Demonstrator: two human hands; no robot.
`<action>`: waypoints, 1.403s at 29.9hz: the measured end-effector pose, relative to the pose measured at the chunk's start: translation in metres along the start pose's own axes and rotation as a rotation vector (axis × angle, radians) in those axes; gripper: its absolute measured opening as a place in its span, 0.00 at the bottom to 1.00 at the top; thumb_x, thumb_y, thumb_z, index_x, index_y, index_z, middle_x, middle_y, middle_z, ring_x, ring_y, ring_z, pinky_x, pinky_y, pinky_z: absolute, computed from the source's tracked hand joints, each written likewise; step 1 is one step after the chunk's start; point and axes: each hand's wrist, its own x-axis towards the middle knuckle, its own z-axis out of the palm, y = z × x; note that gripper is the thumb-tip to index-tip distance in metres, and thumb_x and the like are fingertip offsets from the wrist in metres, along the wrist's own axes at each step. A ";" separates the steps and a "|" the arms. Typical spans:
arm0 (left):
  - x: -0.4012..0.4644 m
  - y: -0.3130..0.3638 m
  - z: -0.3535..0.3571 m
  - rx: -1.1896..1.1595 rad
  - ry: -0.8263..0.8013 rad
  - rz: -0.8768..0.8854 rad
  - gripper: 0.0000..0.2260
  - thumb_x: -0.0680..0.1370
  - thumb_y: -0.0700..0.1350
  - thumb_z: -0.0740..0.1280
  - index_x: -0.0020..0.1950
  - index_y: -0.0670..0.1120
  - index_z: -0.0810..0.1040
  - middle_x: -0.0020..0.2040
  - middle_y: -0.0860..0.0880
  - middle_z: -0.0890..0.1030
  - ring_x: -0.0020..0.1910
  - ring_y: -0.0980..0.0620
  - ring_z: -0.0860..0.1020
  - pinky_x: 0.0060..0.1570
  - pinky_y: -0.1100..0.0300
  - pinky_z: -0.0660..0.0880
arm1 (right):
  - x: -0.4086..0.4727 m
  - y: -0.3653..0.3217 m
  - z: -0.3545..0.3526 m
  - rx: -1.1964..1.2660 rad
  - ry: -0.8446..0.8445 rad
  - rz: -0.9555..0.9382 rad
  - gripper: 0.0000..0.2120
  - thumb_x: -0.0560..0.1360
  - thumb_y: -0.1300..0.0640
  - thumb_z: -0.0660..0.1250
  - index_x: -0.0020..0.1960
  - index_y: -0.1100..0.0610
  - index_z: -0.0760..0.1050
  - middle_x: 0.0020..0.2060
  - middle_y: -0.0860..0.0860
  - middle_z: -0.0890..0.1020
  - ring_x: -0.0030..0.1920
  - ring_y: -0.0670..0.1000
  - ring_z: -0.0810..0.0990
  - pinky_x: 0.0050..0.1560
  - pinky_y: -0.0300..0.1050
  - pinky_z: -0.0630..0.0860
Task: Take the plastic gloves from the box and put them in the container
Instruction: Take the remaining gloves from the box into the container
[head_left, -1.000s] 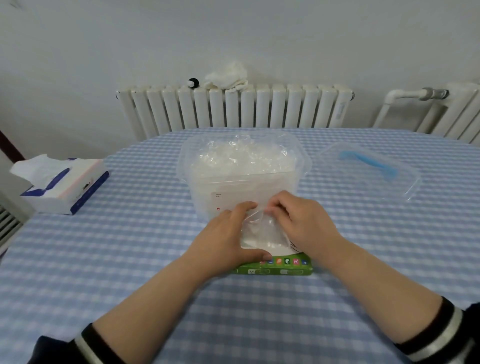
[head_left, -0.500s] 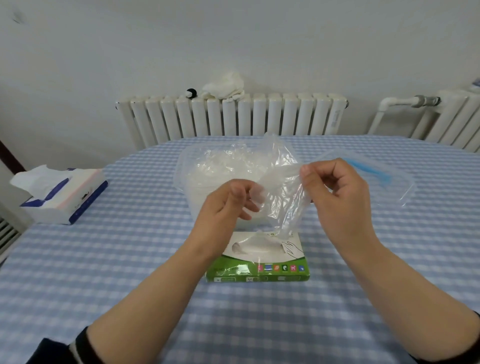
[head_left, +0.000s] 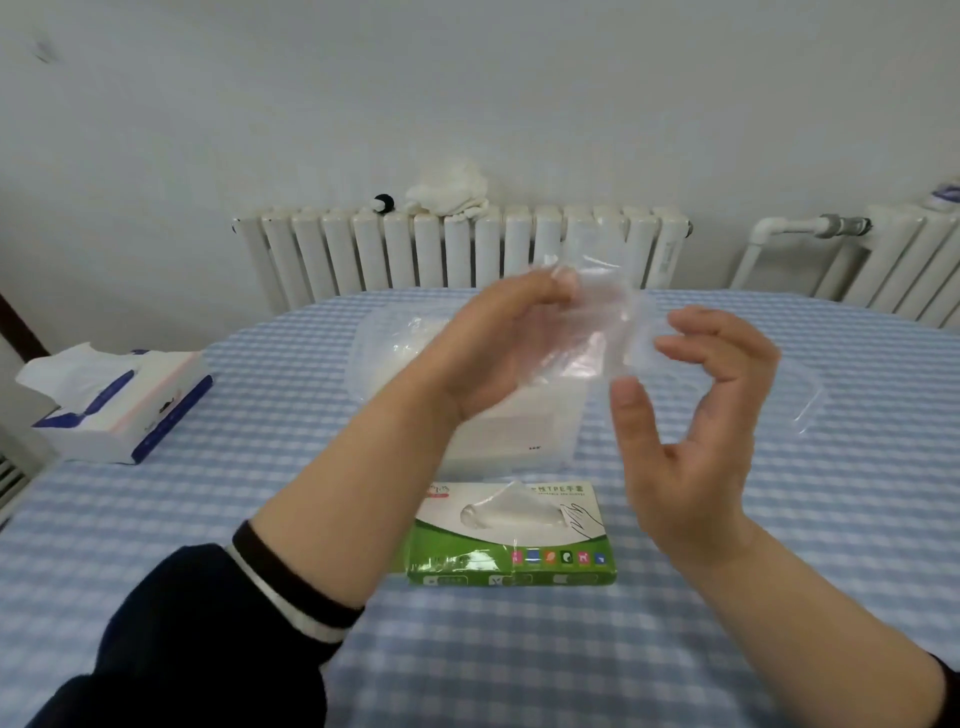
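Two hands (head_left: 498, 358), one glove (head_left: 592, 332), one glove box (head_left: 511, 535), one container (head_left: 384, 353), one tissue box (head_left: 124, 405).

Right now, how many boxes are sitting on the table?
2: the green glove box near the table's front edge, below the hands, and the tissue box at the far left. Others may lie outside the view.

Your single head-worn wide-angle view, looking forward and down from above the checked table (head_left: 675, 649), close over your raised hands, facing the white wall and radiator (head_left: 457, 249) beyond the far table edge
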 end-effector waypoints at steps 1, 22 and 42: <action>0.006 0.005 -0.011 0.216 0.107 -0.016 0.09 0.78 0.44 0.63 0.54 0.41 0.76 0.53 0.46 0.80 0.53 0.50 0.79 0.49 0.61 0.76 | -0.003 0.002 0.002 -0.042 -0.050 -0.026 0.11 0.78 0.53 0.64 0.56 0.59 0.70 0.56 0.51 0.71 0.61 0.55 0.71 0.65 0.59 0.67; 0.008 -0.011 -0.109 1.990 0.579 -0.036 0.17 0.76 0.37 0.61 0.65 0.45 0.71 0.59 0.43 0.73 0.57 0.42 0.70 0.49 0.54 0.64 | -0.046 0.012 0.024 -0.185 -0.567 -0.152 0.07 0.77 0.56 0.66 0.50 0.57 0.81 0.56 0.52 0.81 0.63 0.54 0.75 0.70 0.56 0.64; -0.091 -0.098 -0.031 1.130 0.324 0.322 0.17 0.77 0.58 0.62 0.62 0.52 0.74 0.54 0.60 0.76 0.51 0.63 0.75 0.49 0.66 0.72 | -0.050 0.017 0.019 -0.171 -1.060 0.348 0.13 0.77 0.48 0.66 0.59 0.44 0.68 0.46 0.40 0.74 0.44 0.47 0.76 0.45 0.46 0.74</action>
